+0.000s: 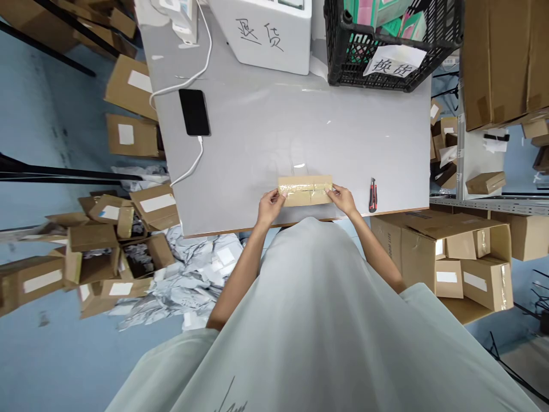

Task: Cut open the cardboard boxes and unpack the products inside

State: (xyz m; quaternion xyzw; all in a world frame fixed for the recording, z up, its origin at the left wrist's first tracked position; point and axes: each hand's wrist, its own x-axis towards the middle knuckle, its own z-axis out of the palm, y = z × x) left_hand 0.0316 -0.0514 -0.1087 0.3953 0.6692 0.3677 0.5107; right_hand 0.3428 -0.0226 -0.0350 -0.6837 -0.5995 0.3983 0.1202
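A small brown cardboard box (305,190), sealed with clear tape, lies on the grey table (266,143) near its front edge. My left hand (270,206) grips the box's left end with fingers curled around it. My right hand (342,198) holds the right end the same way. Both hands touch the box, which rests flat on the table top.
A red utility knife (373,195) lies right of the box. A black phone (194,111) on a white cable sits at the table's back left. A white bin (268,31) and a black crate (386,46) stand at the back. Cardboard boxes (467,263) crowd the floor on both sides.
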